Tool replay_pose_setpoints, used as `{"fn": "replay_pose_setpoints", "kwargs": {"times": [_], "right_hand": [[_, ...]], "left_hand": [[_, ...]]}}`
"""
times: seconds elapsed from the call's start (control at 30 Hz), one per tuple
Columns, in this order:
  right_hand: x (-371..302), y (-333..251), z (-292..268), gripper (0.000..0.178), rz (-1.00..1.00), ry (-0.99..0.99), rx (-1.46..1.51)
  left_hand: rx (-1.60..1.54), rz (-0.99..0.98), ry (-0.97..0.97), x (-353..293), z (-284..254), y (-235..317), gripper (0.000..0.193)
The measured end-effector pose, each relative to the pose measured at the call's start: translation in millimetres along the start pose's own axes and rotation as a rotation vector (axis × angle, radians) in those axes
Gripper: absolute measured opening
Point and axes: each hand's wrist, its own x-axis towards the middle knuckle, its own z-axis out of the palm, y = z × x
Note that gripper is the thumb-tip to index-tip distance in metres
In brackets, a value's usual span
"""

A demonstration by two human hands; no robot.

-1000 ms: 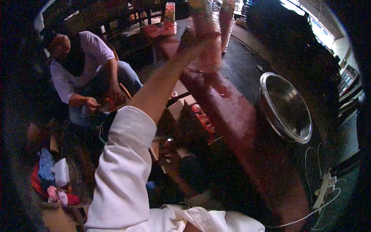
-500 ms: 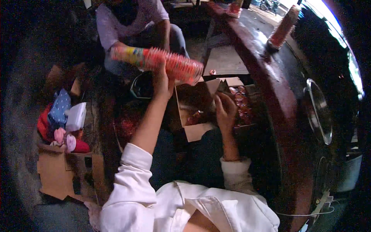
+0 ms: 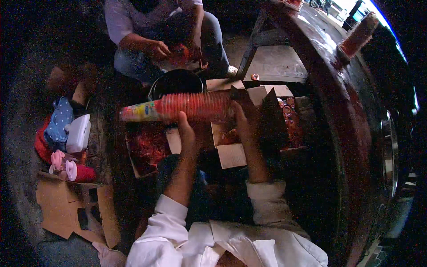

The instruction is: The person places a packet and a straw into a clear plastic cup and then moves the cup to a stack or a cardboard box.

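A long stack of nested red plastic cups (image 3: 195,107), in a clear sleeve printed yellow, green and blue at its left end, lies sideways before me. My left hand (image 3: 189,138) grips it from below near its middle, the thumb up along the near side. At the stack's right end my right hand (image 3: 243,124) is closed on it; its fingers are mostly hidden in shadow. Underneath stands an open cardboard box (image 3: 232,156) with flaps folded out and something red inside. Left of it is a box of shiny red packs (image 3: 151,147).
Across from me a seated person (image 3: 155,49) handles something red above a dark bucket (image 3: 178,84). A long wooden bench (image 3: 329,89) runs along the right, bearing another cup stack (image 3: 358,38). On the left, a torn carton (image 3: 58,202) stands beside a white case (image 3: 78,133) and pink-lidded tumblers (image 3: 80,171).
The cup stack has come lower and turned from slanting to nearly level. My right hand has risen from the box to the stack's right end. The view has shifted slightly.
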Motion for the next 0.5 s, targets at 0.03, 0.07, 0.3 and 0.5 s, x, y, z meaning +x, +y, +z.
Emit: {"fn": "replay_pose_setpoints", "kwargs": {"times": [0.03, 0.07, 0.3, 0.5], "right_hand": [[-2, -6, 8, 0.020, 0.023, 0.000, 0.003], [-9, -13, 16, 0.019, 0.108, 0.027, 0.042], [-10, -38, 58, 0.016, 0.266, -0.065, 0.423], [-4, -53, 84, 0.017, -0.013, -0.141, 0.336]], "left_hand": [[-0.047, -0.009, 0.011, -5, 0, 8, 0.057], [-0.103, 0.030, 0.004, -2, -6, 10, 0.057], [-0.258, 0.209, 0.197, 4, -4, 48, 0.059], [-0.347, 0.333, 0.130, 14, -22, 64, 0.057]]}}
